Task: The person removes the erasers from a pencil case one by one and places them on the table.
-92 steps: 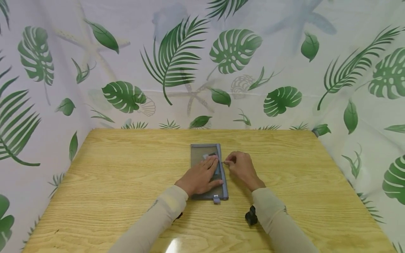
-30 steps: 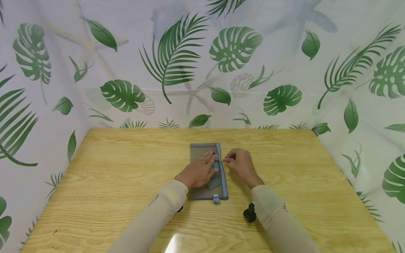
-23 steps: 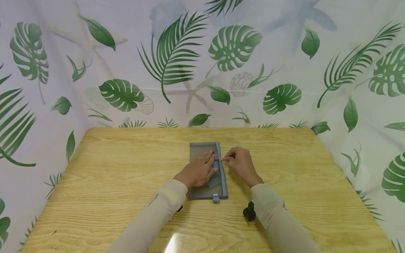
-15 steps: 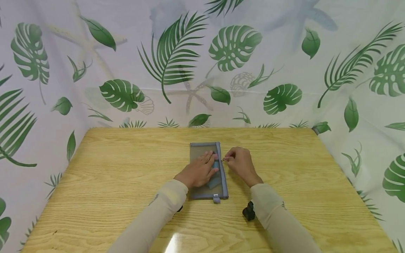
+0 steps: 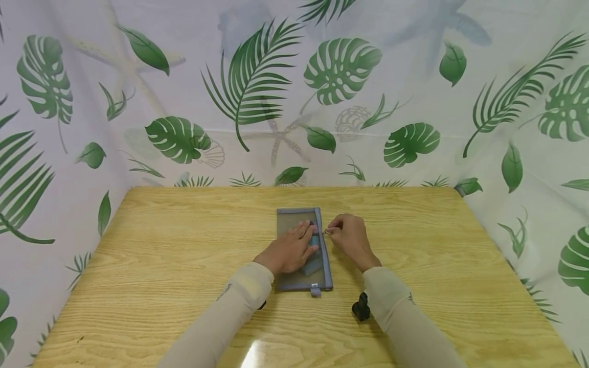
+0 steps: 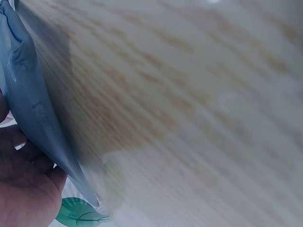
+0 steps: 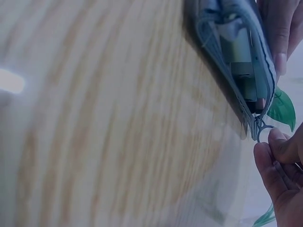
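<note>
A grey-blue mesh zipper pouch (image 5: 294, 217) lies on the table with its zipper edge (image 5: 326, 266) facing right. My left hand (image 5: 286, 251) rests on the mesh, fingers extended over it. At that zipper edge, my right hand (image 5: 352, 237) pinches a small pull between thumb and forefinger; up close in the right wrist view it is a ring-shaped zipper pull (image 7: 262, 133). The zipper gapes on the near side of the pull, showing pale and dark contents (image 7: 241, 68) inside. Through the mesh a blue item (image 5: 313, 267) shows, partly under my left hand.
The wood-grain table (image 5: 184, 245) spreads around the pouch. A white leaf-printed cloth (image 5: 349, 153) hangs behind it and at both sides. A small fabric tag (image 5: 315, 292) sticks out from the pouch's near end. A black wrist camera (image 5: 361, 308) sits below my right sleeve.
Since the oldest frame my left thumb has come off the zipper edge onto the mesh, uncovering more of the blue item. My right hand keeps its pinch at nearly the same spot.
</note>
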Demonstrator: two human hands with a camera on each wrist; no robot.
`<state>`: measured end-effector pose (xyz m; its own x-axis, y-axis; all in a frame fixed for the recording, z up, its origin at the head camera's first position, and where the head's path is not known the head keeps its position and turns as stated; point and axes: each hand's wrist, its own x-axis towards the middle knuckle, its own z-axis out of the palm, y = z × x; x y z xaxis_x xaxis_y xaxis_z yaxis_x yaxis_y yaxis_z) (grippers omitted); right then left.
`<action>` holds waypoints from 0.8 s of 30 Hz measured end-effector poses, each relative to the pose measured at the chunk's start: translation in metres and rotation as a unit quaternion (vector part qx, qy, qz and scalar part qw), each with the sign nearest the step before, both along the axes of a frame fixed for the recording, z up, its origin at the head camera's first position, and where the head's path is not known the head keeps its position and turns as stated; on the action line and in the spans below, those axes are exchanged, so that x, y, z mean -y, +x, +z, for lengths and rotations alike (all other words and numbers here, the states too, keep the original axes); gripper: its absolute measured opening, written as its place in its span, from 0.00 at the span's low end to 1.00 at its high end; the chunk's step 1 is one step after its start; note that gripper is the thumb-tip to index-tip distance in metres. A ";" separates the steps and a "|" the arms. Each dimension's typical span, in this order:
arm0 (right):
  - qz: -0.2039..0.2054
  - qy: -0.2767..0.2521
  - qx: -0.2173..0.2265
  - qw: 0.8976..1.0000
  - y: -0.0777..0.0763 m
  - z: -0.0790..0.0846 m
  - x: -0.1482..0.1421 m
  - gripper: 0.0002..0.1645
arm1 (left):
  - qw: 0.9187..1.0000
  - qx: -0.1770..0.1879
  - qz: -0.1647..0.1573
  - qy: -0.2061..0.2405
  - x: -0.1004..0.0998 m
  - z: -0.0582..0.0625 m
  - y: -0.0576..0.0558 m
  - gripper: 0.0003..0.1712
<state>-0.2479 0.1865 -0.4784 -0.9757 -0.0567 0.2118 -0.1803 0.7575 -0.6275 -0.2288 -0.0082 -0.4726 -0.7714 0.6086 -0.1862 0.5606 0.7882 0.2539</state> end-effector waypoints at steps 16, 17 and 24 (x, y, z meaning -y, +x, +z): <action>-0.017 -0.007 -0.004 1.000 -0.007 -0.003 0.002 0.06 | 1.000 0.004 0.007 0.004 -0.001 0.002 0.001 0.37; -0.016 -0.009 -0.006 1.000 -0.007 -0.003 0.002 0.07 | 1.000 0.004 0.008 0.004 -0.001 0.002 0.001 0.37; -0.017 -0.009 -0.008 1.000 -0.010 -0.002 0.003 0.06 | 1.000 0.006 0.007 -0.001 0.000 0.001 0.000 0.37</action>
